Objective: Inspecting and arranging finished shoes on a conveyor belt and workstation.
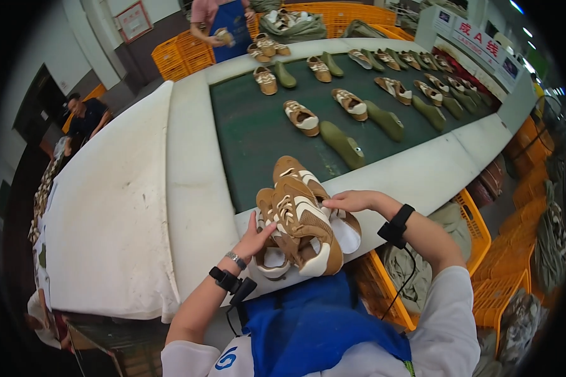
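Right in front of me, at the table's near edge, brown-and-white lace-up sneakers [294, 200] are bunched together, one lying on top of the others. My left hand [256, 237] grips the bunch from the left, its thumb over a shoe's side and its other fingers mostly hidden. On the right, my right hand [352, 200] pinches a sneaker at the back of the bunch, fingertips at its opening. White lining shows inside the lower shoes. Beyond them, more sneakers [301, 117] and green shoe lasts [342, 144] lie in rows on the dark green conveyor belt [251, 157].
A white tabletop [192, 182] borders the belt, with a pale cloth-covered surface [113, 213] to the left. Orange crates [478, 220] holding grey-green cloth stand at my right. Across the belt, a person in a blue apron [231, 28] holds a shoe. Another person [85, 116] is at far left.
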A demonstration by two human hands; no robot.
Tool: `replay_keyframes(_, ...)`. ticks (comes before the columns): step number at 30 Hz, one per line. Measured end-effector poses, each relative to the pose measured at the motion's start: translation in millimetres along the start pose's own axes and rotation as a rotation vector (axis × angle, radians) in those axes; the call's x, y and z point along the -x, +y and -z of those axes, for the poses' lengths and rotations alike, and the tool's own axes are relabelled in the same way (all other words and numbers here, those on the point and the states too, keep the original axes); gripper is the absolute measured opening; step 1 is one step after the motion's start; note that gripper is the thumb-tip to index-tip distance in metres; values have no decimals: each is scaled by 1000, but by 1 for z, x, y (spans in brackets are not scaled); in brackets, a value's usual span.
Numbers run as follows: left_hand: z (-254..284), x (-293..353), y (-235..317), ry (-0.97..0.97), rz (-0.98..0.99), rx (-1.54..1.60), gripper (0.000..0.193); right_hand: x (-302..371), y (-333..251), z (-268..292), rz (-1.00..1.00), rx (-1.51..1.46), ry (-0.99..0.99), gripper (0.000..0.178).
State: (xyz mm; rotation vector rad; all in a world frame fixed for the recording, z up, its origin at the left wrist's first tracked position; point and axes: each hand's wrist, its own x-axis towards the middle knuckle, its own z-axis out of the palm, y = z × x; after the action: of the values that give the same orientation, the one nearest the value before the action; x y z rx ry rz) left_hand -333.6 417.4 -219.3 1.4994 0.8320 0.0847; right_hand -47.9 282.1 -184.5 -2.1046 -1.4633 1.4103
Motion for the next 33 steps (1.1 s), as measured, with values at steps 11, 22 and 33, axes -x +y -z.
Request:
replay_keyframes(11,-49,1,33,71,-465,-97,74,58,21,-23,464,15,546,44)
replay_keyframes(22,-91,51,33,95,-932,-823,60,59,53,3,284,-999,860,34)
replay_keyframes(33,-95,39,38,32,-1006,-804,46,96,93,-25,486,-2108,774,41)
